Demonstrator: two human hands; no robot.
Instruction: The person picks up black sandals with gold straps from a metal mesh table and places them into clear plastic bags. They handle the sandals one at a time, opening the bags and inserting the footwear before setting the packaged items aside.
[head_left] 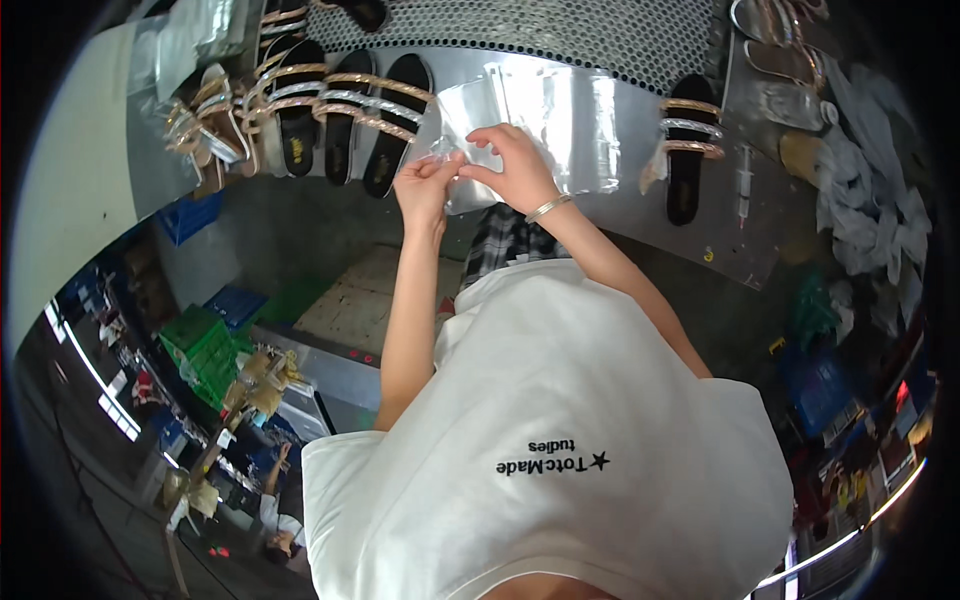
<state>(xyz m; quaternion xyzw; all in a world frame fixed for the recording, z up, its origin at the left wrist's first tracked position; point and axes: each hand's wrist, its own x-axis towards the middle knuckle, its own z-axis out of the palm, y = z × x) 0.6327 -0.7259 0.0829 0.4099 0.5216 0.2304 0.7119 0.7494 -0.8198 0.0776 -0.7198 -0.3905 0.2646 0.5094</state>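
So both hands are pinching a clear plastic bag (520, 130) at the metal table (640, 215) edge: left hand (425, 185) grips its corner, right hand (515, 165) beside it, black sandals (345, 115) lined up nearby.

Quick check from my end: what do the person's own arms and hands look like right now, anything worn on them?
Both forearms are bare, with no gloves on the left hand or the right hand. The right wrist carries a thin silver-coloured bangle. The person wears a white short-sleeved shirt with dark print on the front. No rings can be made out.
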